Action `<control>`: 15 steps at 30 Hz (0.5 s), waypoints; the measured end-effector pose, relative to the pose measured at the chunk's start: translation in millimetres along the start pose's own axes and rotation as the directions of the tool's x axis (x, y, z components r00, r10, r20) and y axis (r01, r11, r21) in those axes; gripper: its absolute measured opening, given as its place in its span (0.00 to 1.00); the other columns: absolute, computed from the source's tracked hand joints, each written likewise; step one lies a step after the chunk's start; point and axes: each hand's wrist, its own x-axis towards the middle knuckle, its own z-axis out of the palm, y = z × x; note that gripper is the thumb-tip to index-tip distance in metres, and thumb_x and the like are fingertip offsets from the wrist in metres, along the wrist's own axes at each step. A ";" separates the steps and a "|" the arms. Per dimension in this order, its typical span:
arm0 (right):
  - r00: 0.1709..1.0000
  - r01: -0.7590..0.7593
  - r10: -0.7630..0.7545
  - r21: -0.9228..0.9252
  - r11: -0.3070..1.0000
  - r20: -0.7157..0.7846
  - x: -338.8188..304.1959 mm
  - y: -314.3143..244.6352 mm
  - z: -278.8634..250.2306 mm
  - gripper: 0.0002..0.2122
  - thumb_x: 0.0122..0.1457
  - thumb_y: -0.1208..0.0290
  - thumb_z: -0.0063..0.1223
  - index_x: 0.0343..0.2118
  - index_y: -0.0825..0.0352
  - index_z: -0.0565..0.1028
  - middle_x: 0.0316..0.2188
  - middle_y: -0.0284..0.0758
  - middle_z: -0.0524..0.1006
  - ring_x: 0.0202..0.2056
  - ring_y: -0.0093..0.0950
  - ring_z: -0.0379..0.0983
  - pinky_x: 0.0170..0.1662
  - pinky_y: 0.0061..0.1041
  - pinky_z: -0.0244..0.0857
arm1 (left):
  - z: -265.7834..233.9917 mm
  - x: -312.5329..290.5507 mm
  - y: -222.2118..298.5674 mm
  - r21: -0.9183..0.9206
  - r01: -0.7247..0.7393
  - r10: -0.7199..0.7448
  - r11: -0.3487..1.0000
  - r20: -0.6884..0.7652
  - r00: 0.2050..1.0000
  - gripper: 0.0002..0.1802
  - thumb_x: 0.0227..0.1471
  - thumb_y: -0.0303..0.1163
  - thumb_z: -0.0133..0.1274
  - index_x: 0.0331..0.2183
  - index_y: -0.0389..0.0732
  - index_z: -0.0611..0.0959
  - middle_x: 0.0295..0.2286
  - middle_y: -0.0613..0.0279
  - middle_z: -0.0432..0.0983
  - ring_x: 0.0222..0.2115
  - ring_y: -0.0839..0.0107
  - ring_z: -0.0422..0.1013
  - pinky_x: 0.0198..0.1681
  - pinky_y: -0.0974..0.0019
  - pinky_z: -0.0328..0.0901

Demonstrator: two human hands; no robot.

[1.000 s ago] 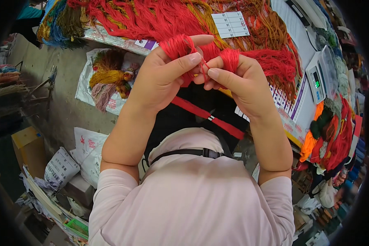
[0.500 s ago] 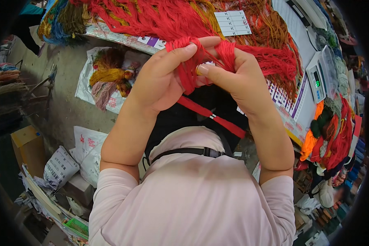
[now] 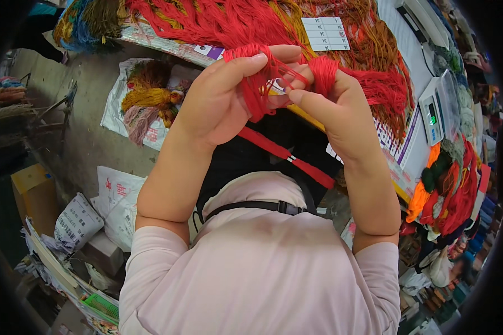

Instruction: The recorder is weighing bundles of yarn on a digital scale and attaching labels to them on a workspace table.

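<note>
A skein of red thread (image 3: 255, 89) is stretched between my hands, above the table's near edge. My left hand (image 3: 209, 109) grips one end, thumb pressed on the loops and strands hanging down inside the palm. Loops also wrap the fingers of my right hand (image 3: 346, 120), whose thumb points in toward the few crossing strands. Below them, across my dark-clothed lap, lies a long red thread hank (image 3: 267, 145) with a white band around it. Just beyond my hands, a big heap of red thread (image 3: 218, 25) covers the table.
A white card of labels (image 3: 325, 34) lies on rust-coloured thread. To the right are a digital scale (image 3: 432, 114) and orange and red hanks (image 3: 425, 192). On the floor at left, mustard hanks (image 3: 148, 100) lie on a white sack, near a cardboard box (image 3: 36, 195).
My right hand has moved a little to the right, away from the left. The gap between the red loops is wider, with strands drawn across it.
</note>
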 end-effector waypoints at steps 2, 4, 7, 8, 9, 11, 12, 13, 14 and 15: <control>0.999 -0.050 0.049 0.019 0.999 0.016 0.7 -1.5 -2.9 0.07 0.51 0.78 0.55 0.34 0.71 0.73 0.31 0.33 0.76 0.31 0.21 0.74 0.38 0.20 0.68 | 2.8 -1.1 -0.7 0.008 0.008 -0.008 1.000 0.007 1.000 0.26 0.60 0.38 0.35 0.54 0.31 0.65 0.51 0.52 0.66 0.47 0.66 0.68 0.48 0.62 0.65; 0.995 -0.100 0.098 0.039 0.994 0.034 1.0 -2.0 -0.5 0.09 0.51 0.78 0.56 0.36 0.70 0.73 0.34 0.33 0.76 0.32 0.22 0.74 0.40 0.20 0.68 | 9.2 -3.5 0.2 0.027 -0.020 0.021 0.999 -0.020 1.000 0.26 0.60 0.38 0.35 0.55 0.30 0.64 0.49 0.52 0.69 0.45 0.67 0.70 0.46 0.63 0.66; 0.998 -0.059 0.059 0.157 0.986 0.007 1.8 -2.1 13.7 0.11 0.53 0.77 0.54 0.40 0.70 0.72 0.35 0.34 0.76 0.32 0.22 0.75 0.39 0.21 0.69 | 7.2 -4.9 0.3 -0.007 -0.020 0.020 1.000 -0.004 1.000 0.26 0.60 0.37 0.35 0.54 0.29 0.65 0.46 0.52 0.71 0.44 0.68 0.70 0.44 0.65 0.66; 0.998 -0.055 0.056 0.114 0.992 -0.004 2.1 -3.8 16.7 0.10 0.52 0.77 0.55 0.38 0.71 0.73 0.33 0.34 0.77 0.30 0.20 0.73 0.37 0.20 0.68 | 6.8 -5.6 0.2 -0.007 -0.021 0.021 1.000 -0.005 1.000 0.26 0.60 0.37 0.35 0.54 0.29 0.65 0.46 0.52 0.71 0.44 0.68 0.70 0.44 0.65 0.66; 0.999 -0.051 0.052 0.072 0.996 -0.014 2.4 -4.4 18.7 0.09 0.52 0.77 0.55 0.36 0.73 0.74 0.31 0.33 0.77 0.28 0.18 0.72 0.35 0.19 0.68 | 6.5 -6.1 0.0 0.015 -0.017 0.017 1.000 -0.003 1.000 0.26 0.60 0.37 0.35 0.54 0.29 0.65 0.46 0.52 0.72 0.44 0.68 0.70 0.44 0.65 0.66; 0.998 -0.061 0.063 0.086 0.994 -0.022 3.1 -4.7 21.2 0.09 0.51 0.77 0.56 0.35 0.72 0.75 0.29 0.32 0.77 0.28 0.17 0.72 0.34 0.19 0.67 | 7.5 -7.1 1.0 0.036 -0.014 0.014 0.999 0.000 1.000 0.26 0.60 0.36 0.35 0.54 0.29 0.65 0.45 0.52 0.72 0.44 0.68 0.70 0.44 0.66 0.66; 0.997 -0.071 0.074 0.101 0.992 -0.031 3.5 -4.6 22.3 0.09 0.51 0.76 0.57 0.35 0.72 0.75 0.28 0.32 0.77 0.28 0.17 0.71 0.33 0.18 0.67 | 8.1 -8.2 1.7 0.015 -0.020 0.020 1.000 0.010 1.000 0.25 0.60 0.36 0.35 0.54 0.29 0.66 0.45 0.53 0.72 0.44 0.68 0.70 0.44 0.66 0.65; 0.997 -0.070 0.073 0.099 0.993 -0.031 3.8 -3.2 21.9 0.09 0.51 0.76 0.57 0.35 0.72 0.75 0.28 0.32 0.77 0.28 0.17 0.71 0.33 0.18 0.67 | 8.3 -8.5 2.1 -0.005 -0.026 0.026 1.000 0.021 0.999 0.25 0.60 0.35 0.36 0.53 0.29 0.66 0.44 0.53 0.72 0.43 0.69 0.70 0.45 0.66 0.65; 0.997 -0.070 0.074 0.091 0.993 -0.035 3.8 -0.8 20.4 0.08 0.51 0.76 0.58 0.34 0.72 0.76 0.26 0.30 0.77 0.28 0.17 0.71 0.33 0.18 0.66 | 7.0 -8.5 1.8 -0.006 -0.028 0.028 1.000 0.023 0.999 0.25 0.60 0.35 0.36 0.53 0.29 0.66 0.44 0.53 0.72 0.43 0.69 0.70 0.45 0.66 0.65; 0.996 -0.070 0.074 0.084 0.994 -0.040 3.7 1.1 19.4 0.07 0.51 0.75 0.59 0.32 0.71 0.77 0.25 0.29 0.77 0.28 0.16 0.71 0.32 0.17 0.65 | 4.7 -8.0 0.9 0.002 -0.038 0.038 0.999 0.007 0.999 0.25 0.60 0.36 0.36 0.53 0.28 0.66 0.44 0.53 0.72 0.43 0.69 0.70 0.46 0.66 0.64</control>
